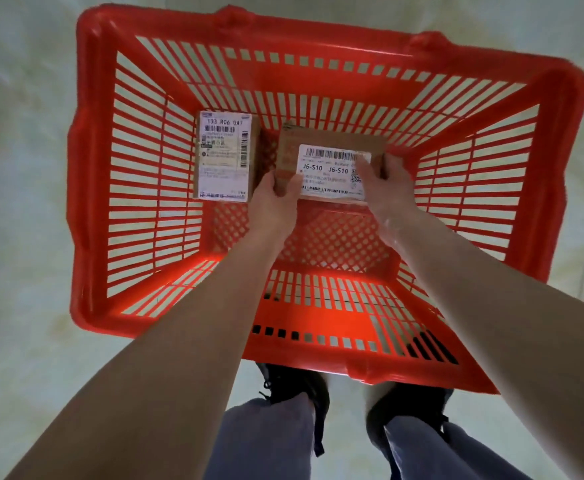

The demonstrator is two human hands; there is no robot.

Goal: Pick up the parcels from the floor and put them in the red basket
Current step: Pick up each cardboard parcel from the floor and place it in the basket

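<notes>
Dark shoes standing at the red basket | left hand and right hand gripping a parcel inside it, label reading "J6-S10 J6-S10" | second parcel lying beside it at left, label reading "133 R06 0A7"

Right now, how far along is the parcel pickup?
One labelled parcel already lies on the bottom of the red basket. A second parcel is in hand inside the basket, the left hand and right hand each keeping a grip on it. Still to do: let it go. No other parcels show on the visible floor.
</notes>
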